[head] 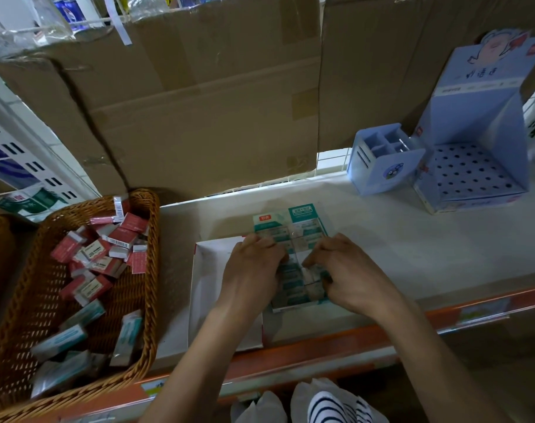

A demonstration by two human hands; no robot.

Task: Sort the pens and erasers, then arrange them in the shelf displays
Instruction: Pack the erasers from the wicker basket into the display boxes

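A teal and white eraser display box stands on the white shelf, filled with rows of teal-sleeved erasers. My left hand rests with curled fingers on the box's left side. My right hand pinches an eraser in the right row. To the left, a wicker basket holds loose red-sleeved erasers at its far end and teal ones nearer me. An open white box with a red edge lies beside my left hand.
Two light blue cardboard pen displays stand at the back right: a small divided holder and a taller one with a perforated base. Large brown cartons wall off the shelf's back. An orange price rail runs along the front edge.
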